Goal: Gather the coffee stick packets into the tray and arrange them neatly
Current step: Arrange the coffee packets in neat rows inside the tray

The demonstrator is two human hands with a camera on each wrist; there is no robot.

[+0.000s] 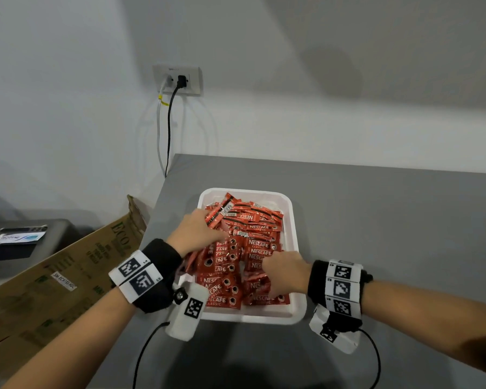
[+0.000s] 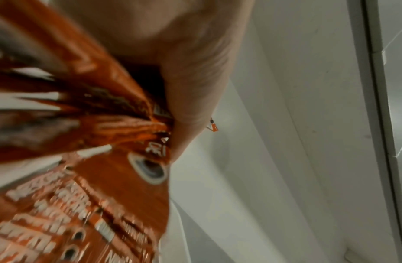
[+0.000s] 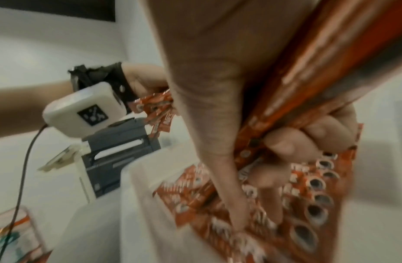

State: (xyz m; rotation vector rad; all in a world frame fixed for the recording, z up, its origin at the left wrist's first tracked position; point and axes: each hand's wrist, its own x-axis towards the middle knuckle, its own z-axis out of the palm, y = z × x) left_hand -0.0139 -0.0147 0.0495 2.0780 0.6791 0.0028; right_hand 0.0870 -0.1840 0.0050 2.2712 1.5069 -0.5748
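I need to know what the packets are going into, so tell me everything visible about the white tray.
The white tray is a shallow rectangular dish with rounded corners and a raised rim, seemingly foam or thin plastic. It lies flat on the grey table, near its left edge, long side pointing away from the person. Red coffee stick packets nearly fill it, loosely piled at the far end and in rows nearer. The left hand and right hand both reach in, gripping bunches of packets.
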